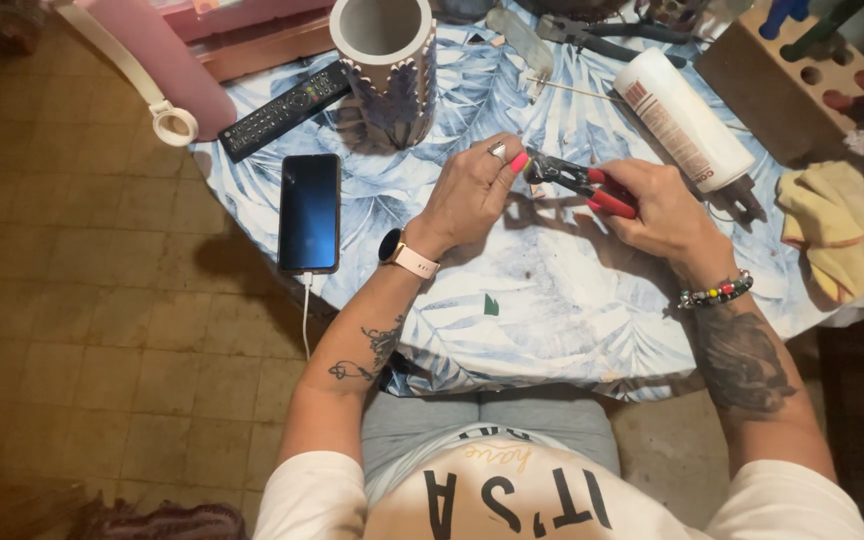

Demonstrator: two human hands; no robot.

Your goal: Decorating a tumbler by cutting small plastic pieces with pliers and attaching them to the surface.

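The right hand (662,205) was closed round the red handles of the pliers (582,183), held above the worktop (552,300) near its middle. The left hand (472,190) pinched something small at the plier tips — too small to identify. The pliers looked stiff and fairly light, best held by the handles. A phone (309,212) lay near the left edge — a remote (287,110) beyond it.

Both forearms reach forward, left hand (469,192) and right hand (664,208) curled close together.
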